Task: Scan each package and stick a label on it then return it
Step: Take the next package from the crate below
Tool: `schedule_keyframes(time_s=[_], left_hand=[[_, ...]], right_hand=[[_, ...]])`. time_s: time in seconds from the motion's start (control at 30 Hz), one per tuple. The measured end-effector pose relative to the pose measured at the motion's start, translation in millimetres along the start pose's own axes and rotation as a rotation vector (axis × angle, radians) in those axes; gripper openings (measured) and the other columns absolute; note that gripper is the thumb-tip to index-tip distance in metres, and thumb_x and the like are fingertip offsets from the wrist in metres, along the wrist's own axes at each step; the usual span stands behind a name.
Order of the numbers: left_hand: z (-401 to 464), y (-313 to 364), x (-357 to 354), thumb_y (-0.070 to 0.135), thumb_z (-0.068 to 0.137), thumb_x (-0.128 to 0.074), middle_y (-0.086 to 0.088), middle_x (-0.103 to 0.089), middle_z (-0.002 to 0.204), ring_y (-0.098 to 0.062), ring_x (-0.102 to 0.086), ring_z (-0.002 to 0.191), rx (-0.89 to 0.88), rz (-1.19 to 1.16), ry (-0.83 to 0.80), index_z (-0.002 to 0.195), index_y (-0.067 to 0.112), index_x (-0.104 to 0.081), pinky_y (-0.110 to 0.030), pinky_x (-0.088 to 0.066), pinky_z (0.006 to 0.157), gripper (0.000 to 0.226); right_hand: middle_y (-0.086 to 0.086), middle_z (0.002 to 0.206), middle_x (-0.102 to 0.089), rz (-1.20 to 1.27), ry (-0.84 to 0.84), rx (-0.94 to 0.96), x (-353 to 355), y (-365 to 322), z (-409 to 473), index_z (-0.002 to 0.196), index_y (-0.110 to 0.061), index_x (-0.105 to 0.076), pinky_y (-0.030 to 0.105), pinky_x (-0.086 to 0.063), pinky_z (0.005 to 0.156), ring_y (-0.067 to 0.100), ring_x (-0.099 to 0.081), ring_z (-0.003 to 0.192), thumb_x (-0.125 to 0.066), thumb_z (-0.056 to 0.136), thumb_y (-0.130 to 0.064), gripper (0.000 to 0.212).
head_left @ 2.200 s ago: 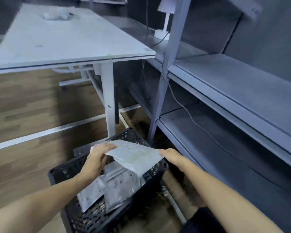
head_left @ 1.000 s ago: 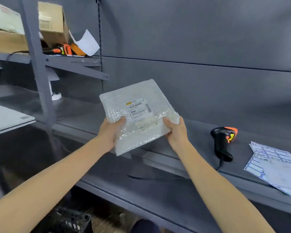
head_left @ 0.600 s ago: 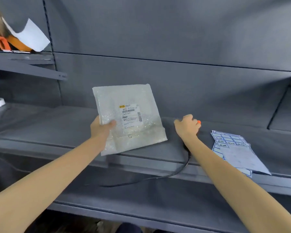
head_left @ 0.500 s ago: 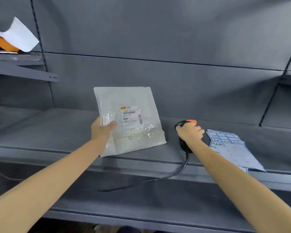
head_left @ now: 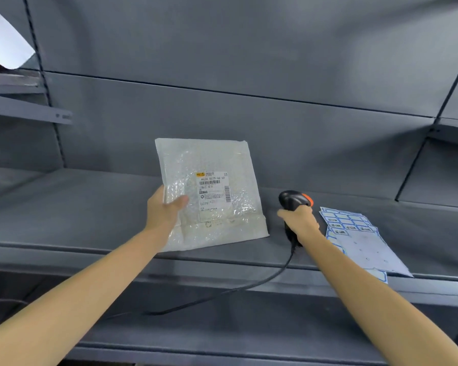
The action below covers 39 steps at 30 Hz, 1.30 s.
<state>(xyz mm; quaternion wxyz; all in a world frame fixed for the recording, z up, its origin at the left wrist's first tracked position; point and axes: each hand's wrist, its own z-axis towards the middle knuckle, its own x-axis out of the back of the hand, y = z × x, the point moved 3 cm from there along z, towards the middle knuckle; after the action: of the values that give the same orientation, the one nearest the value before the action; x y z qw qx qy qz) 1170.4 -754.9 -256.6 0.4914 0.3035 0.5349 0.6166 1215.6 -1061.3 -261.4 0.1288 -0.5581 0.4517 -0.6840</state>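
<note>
A flat bubble-wrap package (head_left: 217, 165) with a printed barcode label on its face is held upright over the grey shelf (head_left: 64, 207). My left hand (head_left: 162, 210) grips its left edge, thumb on the front. My right hand (head_left: 299, 220) grips the handle of a black and orange barcode scanner (head_left: 292, 199), which is lifted just right of the package. Sheets of blue-bordered labels (head_left: 354, 233) lie on the shelf to the right of the scanner.
The scanner's black cable (head_left: 222, 293) runs down over the shelf's front edge onto the lower shelf (head_left: 249, 326). A white sheet of paper (head_left: 3, 40) hangs from a higher shelf at the top left. The grey back panel stands close behind.
I lifted the package out of the black crate to the shelf. My right hand let go of it, reached to the scanner and has raised it off the shelf.
</note>
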Motion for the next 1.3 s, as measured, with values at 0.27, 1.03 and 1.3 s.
schedule_keyframes(time_s=[0.27,1.03,1.3], left_hand=[[-16.1,8.2,-33.8,0.008,0.087,-0.065,0.02,-0.066,0.097,0.012,-0.063,0.083,-0.122,0.048,-0.051,0.098,0.041,-0.057,-0.004,-0.047,0.06,0.036],[-15.7,1.6,-55.6,0.007,0.088,-0.065,0.012,-0.068,0.101,-0.003,-0.065,0.092,-0.138,0.089,-0.044,0.109,0.027,-0.06,-0.02,-0.051,0.074,0.03],[-17.1,5.9,-54.8,0.004,0.087,-0.065,0.013,-0.066,0.097,-0.002,-0.064,0.087,-0.105,0.098,-0.037,0.1,0.031,-0.06,-0.02,-0.05,0.07,0.03]], right_hand=[[0.006,0.073,-0.055,0.911,-0.206,0.177,22.4,-19.5,-58.7,0.093,-0.011,-0.046,0.026,-0.046,0.043,0.016,-0.051,0.042,-0.054,0.087,-0.017,0.012],[0.003,0.058,-0.047,0.659,-0.272,0.417,-0.7,-16.6,-117.5,0.076,-0.009,-0.045,0.02,-0.04,0.042,0.014,-0.044,0.044,-0.052,0.084,-0.023,0.018],[-0.002,0.07,-0.057,0.706,-0.279,0.375,7.3,-17.6,-115.1,0.085,-0.015,-0.052,0.024,-0.045,0.048,0.012,-0.052,0.05,-0.052,0.088,-0.029,0.015]])
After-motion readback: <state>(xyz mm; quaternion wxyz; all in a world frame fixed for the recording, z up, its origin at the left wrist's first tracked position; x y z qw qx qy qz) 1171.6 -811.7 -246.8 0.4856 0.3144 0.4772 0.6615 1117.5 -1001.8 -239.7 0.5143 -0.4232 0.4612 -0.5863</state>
